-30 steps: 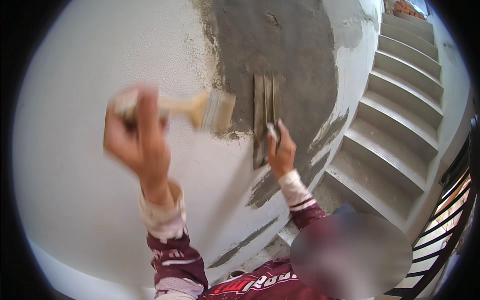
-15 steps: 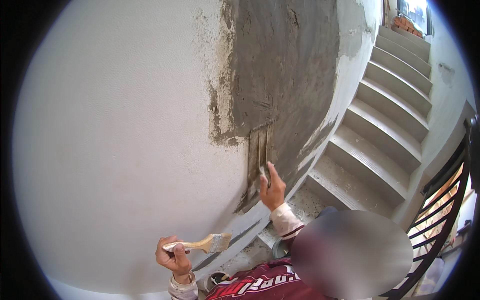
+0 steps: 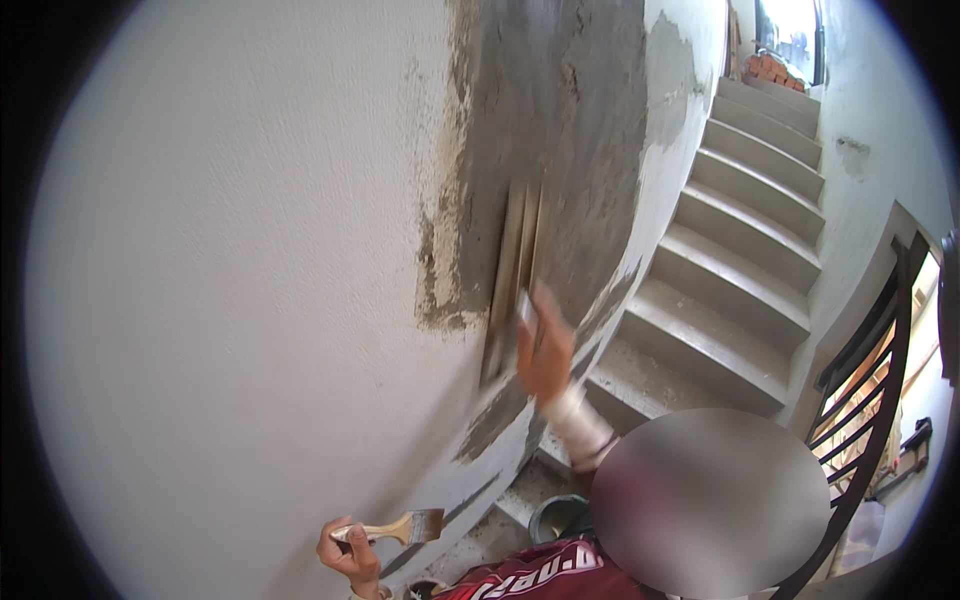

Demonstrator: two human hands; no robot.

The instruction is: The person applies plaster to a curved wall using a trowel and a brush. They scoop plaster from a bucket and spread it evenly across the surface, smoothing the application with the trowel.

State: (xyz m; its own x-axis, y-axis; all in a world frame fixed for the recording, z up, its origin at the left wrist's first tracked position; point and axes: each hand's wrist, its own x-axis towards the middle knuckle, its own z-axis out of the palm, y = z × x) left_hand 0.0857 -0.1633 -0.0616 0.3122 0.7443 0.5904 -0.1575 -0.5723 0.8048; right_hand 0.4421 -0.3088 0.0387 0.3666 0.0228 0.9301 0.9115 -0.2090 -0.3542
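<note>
My right hand [image 3: 547,345] grips a long, ribbed plastering float [image 3: 513,250] by its handle, upright and flat to the wall. Motion smears both a little. The float lies over the lower part of a grey mortar patch [image 3: 560,110], near its ragged left edge. At the lower left, my left hand [image 3: 350,553] is closed around the wooden handle of a flat paintbrush [image 3: 400,527]. Its bristles point right, apart from the mortar patch.
White textured wall [image 3: 240,250] fills the left. A bucket [image 3: 556,520] stands on a step beside me. Concrete stairs [image 3: 715,320] climb to the upper right, towards stacked red bricks [image 3: 775,72]. A dark metal railing [image 3: 870,400] runs along the right.
My right hand has slid the float upward over the mortar. The left hand still holds the brush, now lower in view. The whole view has shifted somewhat, showing more of the bucket.
</note>
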